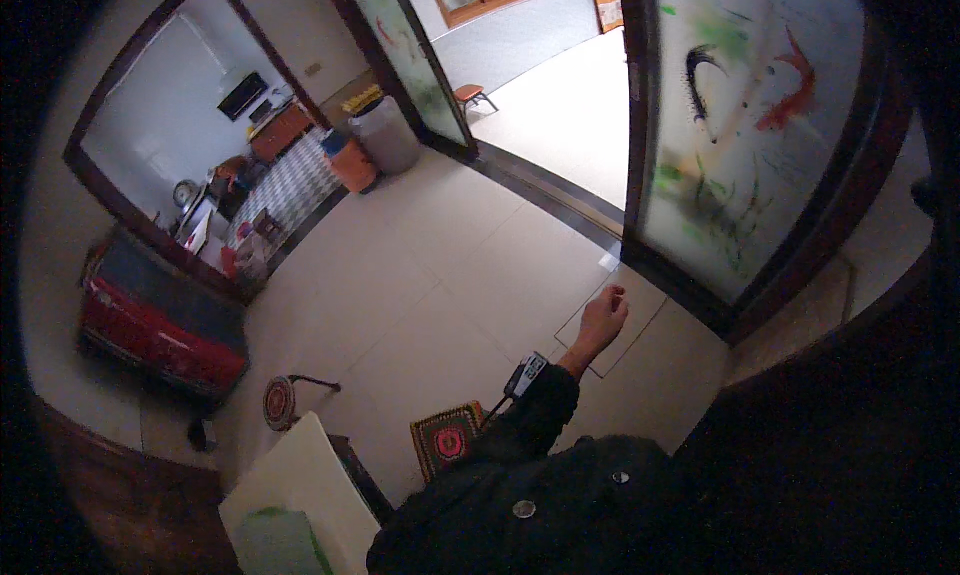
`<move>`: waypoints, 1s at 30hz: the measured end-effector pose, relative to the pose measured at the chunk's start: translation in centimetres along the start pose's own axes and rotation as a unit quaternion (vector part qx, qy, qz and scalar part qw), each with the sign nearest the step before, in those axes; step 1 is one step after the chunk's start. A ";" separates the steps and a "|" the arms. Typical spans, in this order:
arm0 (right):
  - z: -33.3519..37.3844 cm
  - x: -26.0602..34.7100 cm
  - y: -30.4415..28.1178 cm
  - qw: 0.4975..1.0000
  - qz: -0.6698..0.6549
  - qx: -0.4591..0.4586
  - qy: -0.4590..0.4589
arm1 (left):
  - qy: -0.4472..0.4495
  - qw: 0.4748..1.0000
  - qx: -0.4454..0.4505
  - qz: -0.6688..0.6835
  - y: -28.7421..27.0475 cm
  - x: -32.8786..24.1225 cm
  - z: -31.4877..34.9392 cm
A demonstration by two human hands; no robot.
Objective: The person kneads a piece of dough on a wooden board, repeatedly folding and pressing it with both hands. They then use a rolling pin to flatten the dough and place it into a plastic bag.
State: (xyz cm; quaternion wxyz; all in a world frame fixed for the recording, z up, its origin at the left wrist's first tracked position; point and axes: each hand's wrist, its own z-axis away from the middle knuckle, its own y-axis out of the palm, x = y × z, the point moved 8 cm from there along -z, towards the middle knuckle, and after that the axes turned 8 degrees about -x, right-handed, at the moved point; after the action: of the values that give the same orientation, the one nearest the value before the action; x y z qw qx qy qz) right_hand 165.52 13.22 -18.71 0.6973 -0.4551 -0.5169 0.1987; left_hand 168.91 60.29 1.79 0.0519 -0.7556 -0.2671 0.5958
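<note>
My left hand (603, 320) reaches out in front of me over the tiled floor (420, 265), its fingers curled inward. Nothing shows in it, and it touches nothing. On the dark sleeve (540, 410) of that arm sits a small boxy device (525, 375) with a pale label. Beyond the hand runs the dark door sill (560, 200), beside a sliding glass door (740, 145) painted with fish and green plants. No part of my right hand shows.
Low on the left are a patterned round stool (280, 403), a patterned square seat (447, 440) and a pale tabletop (300, 485). A red cabinet-like piece (160, 335) stands by the left wall. An orange bin (350, 165) and a grey barrel (387, 140) flank the far doorway. Outside is a small stool (470, 94).
</note>
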 end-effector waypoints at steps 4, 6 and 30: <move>1.6 0.4 1.5 1.000 -0.003 -0.007 0.022 | -0.070 0.997 0.016 0.029 -1.9 4.7 2.1; 2.3 0.4 2.3 0.999 -0.004 -0.010 0.034 | -0.070 0.998 -0.001 0.004 -3.1 6.9 2.2; -1.8 1.9 13.0 0.995 0.022 0.032 0.096 | -0.111 0.993 -0.007 -0.040 -12.4 19.4 -6.1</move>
State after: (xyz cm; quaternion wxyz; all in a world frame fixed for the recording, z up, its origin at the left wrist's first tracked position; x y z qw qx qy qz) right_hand 170.40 20.42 -28.72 0.7533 -0.4611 -0.4307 0.1854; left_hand 173.19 81.40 -8.50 0.0408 -0.6736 -0.3054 0.6718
